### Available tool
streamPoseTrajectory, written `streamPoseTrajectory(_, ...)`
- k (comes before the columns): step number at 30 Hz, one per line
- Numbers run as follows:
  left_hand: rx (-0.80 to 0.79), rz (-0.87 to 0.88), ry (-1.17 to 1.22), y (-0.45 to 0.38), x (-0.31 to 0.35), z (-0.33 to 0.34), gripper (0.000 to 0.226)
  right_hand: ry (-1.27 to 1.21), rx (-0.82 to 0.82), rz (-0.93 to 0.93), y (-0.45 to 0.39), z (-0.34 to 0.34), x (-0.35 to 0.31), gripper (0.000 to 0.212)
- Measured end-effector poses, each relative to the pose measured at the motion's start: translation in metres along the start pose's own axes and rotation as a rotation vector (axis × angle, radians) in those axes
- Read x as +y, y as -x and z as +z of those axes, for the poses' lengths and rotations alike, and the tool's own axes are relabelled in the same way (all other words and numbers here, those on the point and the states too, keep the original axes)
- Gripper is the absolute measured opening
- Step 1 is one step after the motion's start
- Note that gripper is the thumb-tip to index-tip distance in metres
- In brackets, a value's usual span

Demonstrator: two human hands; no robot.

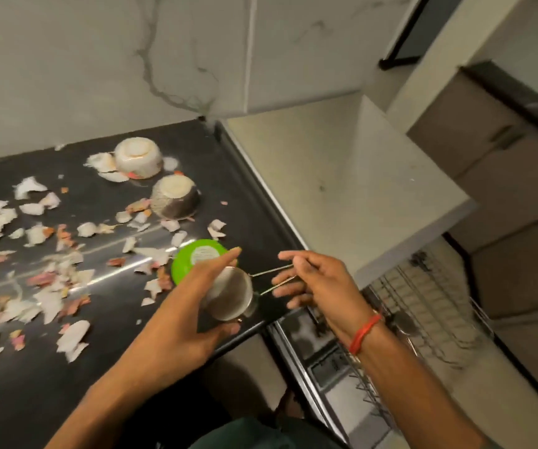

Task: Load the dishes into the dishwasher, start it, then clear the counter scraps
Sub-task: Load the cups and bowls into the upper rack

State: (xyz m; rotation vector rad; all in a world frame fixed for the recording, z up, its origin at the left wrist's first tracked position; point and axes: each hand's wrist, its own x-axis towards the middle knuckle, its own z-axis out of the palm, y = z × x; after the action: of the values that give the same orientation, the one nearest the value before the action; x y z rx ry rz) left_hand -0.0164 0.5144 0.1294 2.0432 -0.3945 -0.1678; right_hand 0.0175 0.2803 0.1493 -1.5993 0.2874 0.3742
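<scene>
- Left hand reaches in from lower left, fingers wrapped round a small steel cup; index finger stretched out straight over the top, thumb under the rim.
- Steel cup is tipped on its side above the black counter edge, mouth facing the camera and down-right.
- Right hand comes in from lower right, red band on the wrist, fingers pinching two thin metal utensil handles.
- Handles run roughly level, left-right, their left ends at the cup rim (heads hidden or blurred).
- Green bowl sits upside down just behind the left hand; white label on its base, text unreadable.
- Two steel bowls upside down further back, among scattered peel scraps.
- Dishwasher rack pulled out at lower right.
</scene>
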Motion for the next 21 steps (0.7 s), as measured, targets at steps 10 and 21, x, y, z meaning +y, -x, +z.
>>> streamPoseTrajectory(10, 0.098, -0.101, 0.224, -0.020, 0.044, 0.104, 0.079, -0.054, 0.012, 0.049, 0.067, -0.112, 0.041, 0.029)
streamPoseTrajectory(21, 0.085, -0.140, 0.100, -0.039, 0.112, 0.211, 0.063, -0.108, 0.029, 0.021, 0.126, -0.214, 0.115, 0.027)
